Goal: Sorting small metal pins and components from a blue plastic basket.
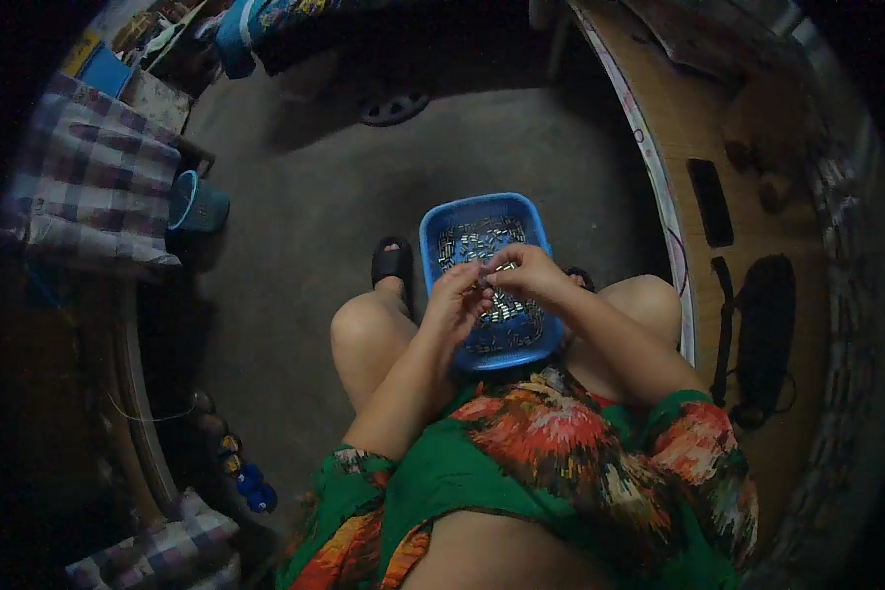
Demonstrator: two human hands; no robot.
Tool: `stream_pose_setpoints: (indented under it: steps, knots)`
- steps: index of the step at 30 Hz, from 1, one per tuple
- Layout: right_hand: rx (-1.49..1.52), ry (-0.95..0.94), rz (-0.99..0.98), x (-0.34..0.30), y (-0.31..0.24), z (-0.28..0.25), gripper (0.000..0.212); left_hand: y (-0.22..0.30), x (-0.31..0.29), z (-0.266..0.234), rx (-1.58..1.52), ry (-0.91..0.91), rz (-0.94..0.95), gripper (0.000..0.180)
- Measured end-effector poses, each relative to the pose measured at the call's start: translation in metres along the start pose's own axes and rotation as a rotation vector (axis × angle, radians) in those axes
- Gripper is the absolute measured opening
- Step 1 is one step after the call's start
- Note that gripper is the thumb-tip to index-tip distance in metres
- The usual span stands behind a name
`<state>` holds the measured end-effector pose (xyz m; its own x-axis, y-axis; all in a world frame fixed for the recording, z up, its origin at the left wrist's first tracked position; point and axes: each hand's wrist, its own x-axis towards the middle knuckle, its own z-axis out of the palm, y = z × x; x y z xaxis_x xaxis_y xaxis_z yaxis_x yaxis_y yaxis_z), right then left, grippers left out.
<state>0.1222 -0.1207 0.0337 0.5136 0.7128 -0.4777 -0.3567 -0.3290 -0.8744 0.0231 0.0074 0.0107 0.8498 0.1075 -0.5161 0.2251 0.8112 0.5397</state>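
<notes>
Together, my two hands, left hand (457,295) and right hand (524,272), meet over one blue basket (506,360); their fingertips bunch close, but I cannot tell whether they grip anything. Small shiny pieces (506,314), too many to count, lie inside it. One bucket (206,211) stands leftward.
</notes>
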Motion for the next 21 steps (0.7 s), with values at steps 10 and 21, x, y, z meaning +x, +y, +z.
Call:
stream_pose_setpoints:
  steps: [10,21]
  knots:
    - [0.421,-0.079,0.072,0.004,0.002,-0.011,0.017,-0.002,0.008,-0.003,-0.139,-0.036,-0.001,0.026]
    - [0.309,-0.067,0.057,0.002,0.0,-0.003,0.013,0.003,-0.001,0.004,-0.106,-0.001,0.0,0.021]
